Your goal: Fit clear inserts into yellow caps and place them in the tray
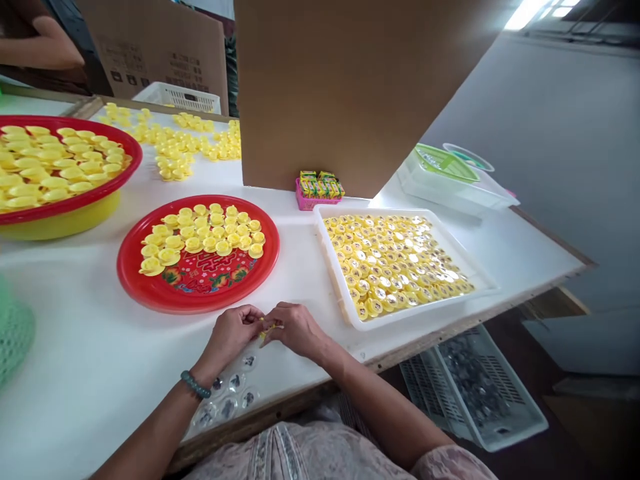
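Observation:
My left hand and my right hand meet over the table's front part, fingertips pinched together on a small yellow plastic piece, mostly hidden by the fingers. Below my left wrist lie several clear round discs with dark printed pictures. Just beyond the hands is a red round tray with a floral pattern, bearing many yellow cup-like pieces. To the right, a white rectangular tray holds rows of yellow pieces topped with shiny printed discs.
A red-rimmed basin full of yellow pieces stands left, near a green mesh basket. A cardboard sheet rises behind a pink basket of small packets. White crates sit below the table at right. Another person's arm shows far left.

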